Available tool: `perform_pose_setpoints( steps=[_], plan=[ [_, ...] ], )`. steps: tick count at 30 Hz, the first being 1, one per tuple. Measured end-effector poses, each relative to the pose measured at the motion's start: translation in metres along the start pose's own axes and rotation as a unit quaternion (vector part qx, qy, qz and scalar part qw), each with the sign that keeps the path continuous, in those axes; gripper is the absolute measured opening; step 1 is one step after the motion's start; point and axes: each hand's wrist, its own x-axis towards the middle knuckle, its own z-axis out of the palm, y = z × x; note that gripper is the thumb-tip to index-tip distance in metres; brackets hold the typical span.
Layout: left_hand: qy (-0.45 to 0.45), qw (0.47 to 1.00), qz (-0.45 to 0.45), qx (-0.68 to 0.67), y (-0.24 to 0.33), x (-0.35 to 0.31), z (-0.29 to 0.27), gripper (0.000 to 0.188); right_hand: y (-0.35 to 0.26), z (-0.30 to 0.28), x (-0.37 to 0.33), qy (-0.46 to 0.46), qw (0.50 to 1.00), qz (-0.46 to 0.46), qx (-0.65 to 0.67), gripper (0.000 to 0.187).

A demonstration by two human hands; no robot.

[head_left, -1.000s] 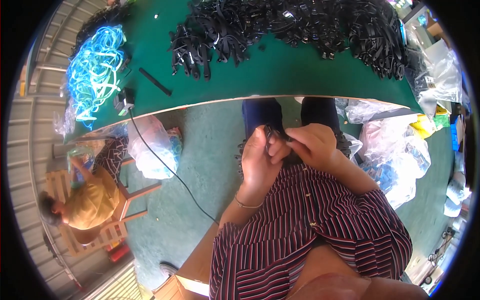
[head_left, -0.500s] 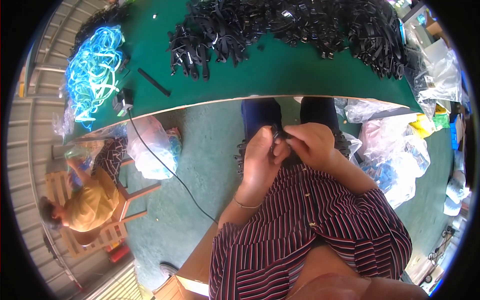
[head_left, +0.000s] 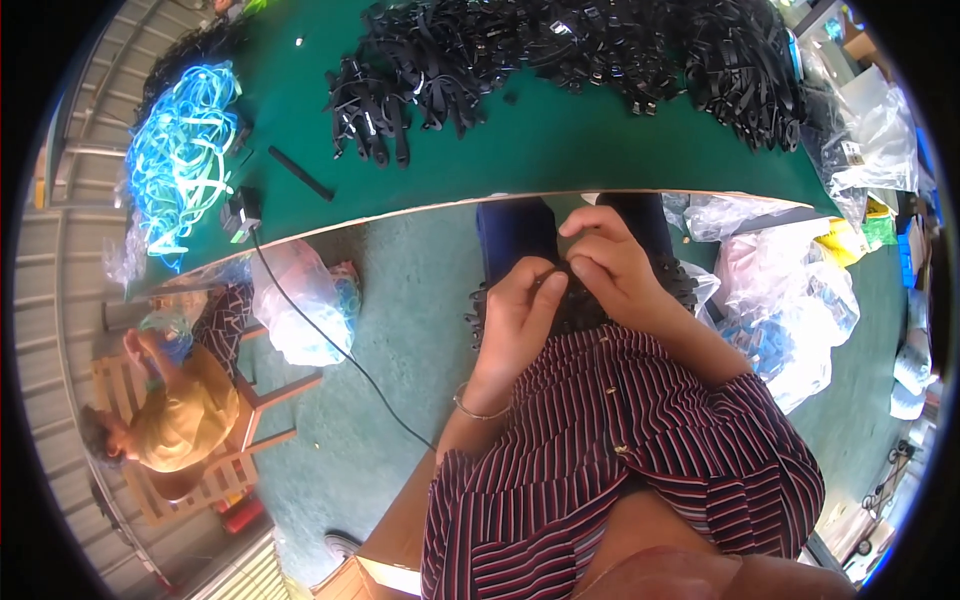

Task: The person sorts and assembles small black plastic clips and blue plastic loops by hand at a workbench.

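Note:
Above my lap, my left hand (head_left: 522,312) is closed, its thumb pressed to the bent forefinger. My right hand (head_left: 615,268) meets it from the other side, thumb and fingers bent together in a pinch and one finger arched above. Whatever lies between the fingertips is dark and very small, mostly covered by them, and I cannot make out its kind. Small black pieces (head_left: 580,312) lie on my lap below the hands. On the green table (head_left: 450,165) in front, a long heap of black straps with buckles (head_left: 440,80) stretches along the far side.
Light blue cords (head_left: 185,150) are piled at the table's left, near a black strip (head_left: 300,174) and a small black box (head_left: 240,212) with a cable. Plastic bags stand left (head_left: 300,310) and right (head_left: 780,310). Someone in yellow (head_left: 190,415) sits at left.
My right hand's fingers have lifted and arched, while its thumb stays close to the left hand. The left fingers have turned, and the black piece seen between the hands before is now mostly hidden.

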Motion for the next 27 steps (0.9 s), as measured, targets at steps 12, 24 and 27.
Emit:
perform_pose_setpoints(
  steps=[12, 24, 27],
  plan=[
    [-0.025, 0.984, -0.070, -0.161, 0.008, 0.004, -0.008, 0.009, 0.002, -0.002, 0.000, -0.048, 0.917, 0.144, 0.369, 0.011],
    [-0.156, 0.843, -0.116, -0.502, 0.000, 0.006, -0.010, 0.006, -0.001, 0.004, -0.006, -0.046, 0.933, 0.094, 0.345, 0.022],
    [-0.147, 0.864, -0.123, -0.465, -0.001, 0.003, -0.011, 0.009, 0.004, 0.004, -0.007, -0.044, 0.950, 0.065, 0.302, 0.024]
  ],
)
